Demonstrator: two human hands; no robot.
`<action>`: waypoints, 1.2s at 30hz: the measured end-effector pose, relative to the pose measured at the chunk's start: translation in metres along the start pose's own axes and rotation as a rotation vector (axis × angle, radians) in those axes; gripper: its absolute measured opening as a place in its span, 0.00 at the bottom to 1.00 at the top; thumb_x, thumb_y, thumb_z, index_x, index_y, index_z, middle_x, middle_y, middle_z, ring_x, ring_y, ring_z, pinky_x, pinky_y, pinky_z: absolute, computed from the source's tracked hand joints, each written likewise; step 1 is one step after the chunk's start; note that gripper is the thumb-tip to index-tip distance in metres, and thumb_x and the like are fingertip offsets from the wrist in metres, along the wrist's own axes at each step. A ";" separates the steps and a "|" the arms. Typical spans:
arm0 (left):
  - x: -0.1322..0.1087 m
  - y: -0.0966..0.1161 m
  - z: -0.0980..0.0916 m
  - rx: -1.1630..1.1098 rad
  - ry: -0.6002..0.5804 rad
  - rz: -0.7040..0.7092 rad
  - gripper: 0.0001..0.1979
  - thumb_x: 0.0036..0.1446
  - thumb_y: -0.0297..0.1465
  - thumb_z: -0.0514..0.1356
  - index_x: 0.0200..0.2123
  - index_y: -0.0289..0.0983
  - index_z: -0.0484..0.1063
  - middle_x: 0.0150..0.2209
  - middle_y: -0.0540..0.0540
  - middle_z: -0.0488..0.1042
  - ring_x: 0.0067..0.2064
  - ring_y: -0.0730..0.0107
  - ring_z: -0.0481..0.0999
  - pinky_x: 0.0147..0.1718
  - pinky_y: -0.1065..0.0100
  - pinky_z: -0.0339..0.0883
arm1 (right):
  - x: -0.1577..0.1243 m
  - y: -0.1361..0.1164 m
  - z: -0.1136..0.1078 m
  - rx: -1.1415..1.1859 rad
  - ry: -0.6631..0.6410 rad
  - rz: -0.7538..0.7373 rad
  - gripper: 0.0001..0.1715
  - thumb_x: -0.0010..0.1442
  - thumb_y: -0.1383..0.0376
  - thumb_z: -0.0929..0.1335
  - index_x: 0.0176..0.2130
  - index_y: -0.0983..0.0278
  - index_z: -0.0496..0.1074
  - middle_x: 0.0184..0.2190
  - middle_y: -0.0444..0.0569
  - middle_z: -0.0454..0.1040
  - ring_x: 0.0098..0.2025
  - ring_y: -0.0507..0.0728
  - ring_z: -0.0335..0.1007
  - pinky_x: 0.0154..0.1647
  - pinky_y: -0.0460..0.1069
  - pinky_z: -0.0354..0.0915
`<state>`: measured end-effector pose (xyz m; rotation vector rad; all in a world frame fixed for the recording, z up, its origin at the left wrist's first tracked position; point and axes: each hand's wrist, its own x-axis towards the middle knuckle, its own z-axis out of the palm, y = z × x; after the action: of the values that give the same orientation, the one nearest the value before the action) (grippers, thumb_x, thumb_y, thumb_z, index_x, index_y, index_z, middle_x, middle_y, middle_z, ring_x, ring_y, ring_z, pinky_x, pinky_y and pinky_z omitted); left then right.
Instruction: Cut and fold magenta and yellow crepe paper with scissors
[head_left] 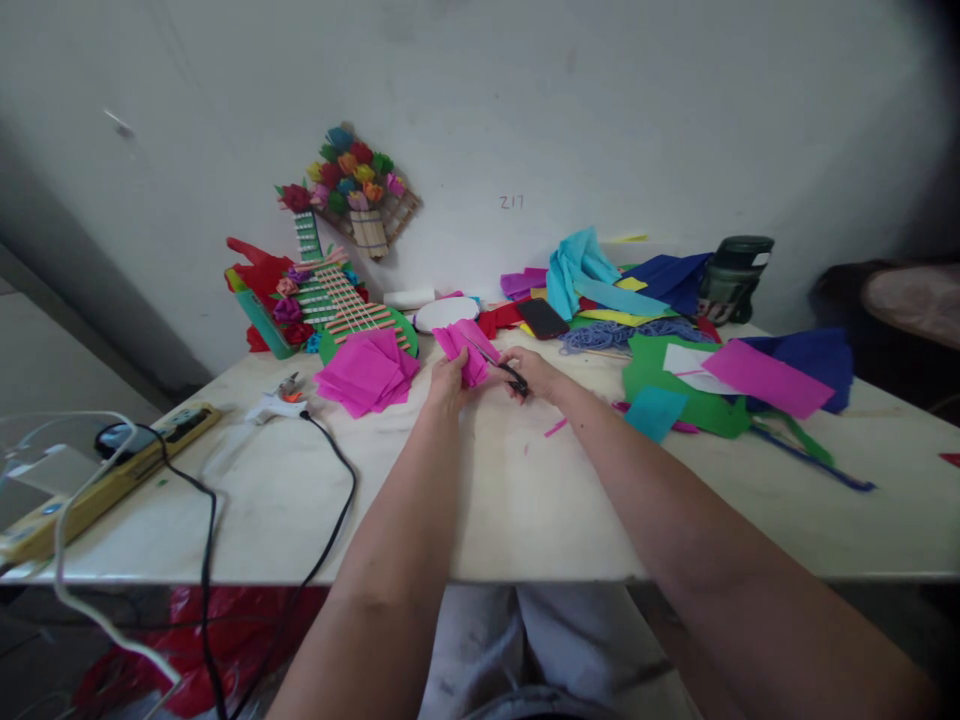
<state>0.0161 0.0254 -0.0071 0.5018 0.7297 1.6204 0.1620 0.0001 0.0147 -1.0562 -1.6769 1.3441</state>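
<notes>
Head view — above the table (532,520), off its near edge, I see the left hand (448,380) pinching pink paper (472,350), right hand (534,372) gripping scissors (514,376).

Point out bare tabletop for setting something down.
Bare: the table between left forearm and right forearm, near the front edge; right front, between right forearm and blue strip; a patch between black cord and left forearm. Crowded: along the wall, from flower-trimmed craft to dark bottle.
</notes>
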 end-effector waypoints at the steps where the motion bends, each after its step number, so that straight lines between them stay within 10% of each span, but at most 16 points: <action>1: 0.000 0.000 0.000 0.030 -0.023 0.019 0.02 0.50 0.22 0.59 0.28 0.33 0.70 0.22 0.49 0.72 0.25 0.72 0.72 0.28 0.70 0.67 | 0.000 0.001 -0.001 -0.001 -0.009 -0.001 0.14 0.51 0.60 0.67 0.34 0.63 0.58 0.10 0.36 0.64 0.10 0.49 0.58 0.09 0.42 0.55; 36: -0.005 -0.002 0.006 0.099 -0.097 0.037 0.05 0.46 0.24 0.62 0.28 0.33 0.67 0.21 0.49 0.72 0.21 0.73 0.71 0.30 0.69 0.68 | 0.001 0.000 0.004 0.016 -0.015 0.019 0.13 0.55 0.60 0.64 0.25 0.63 0.57 0.11 0.37 0.63 0.10 0.46 0.57 0.08 0.40 0.48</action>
<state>0.0224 0.0216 -0.0041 0.6645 0.7341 1.5885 0.1582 -0.0003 0.0143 -1.0577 -1.6683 1.3788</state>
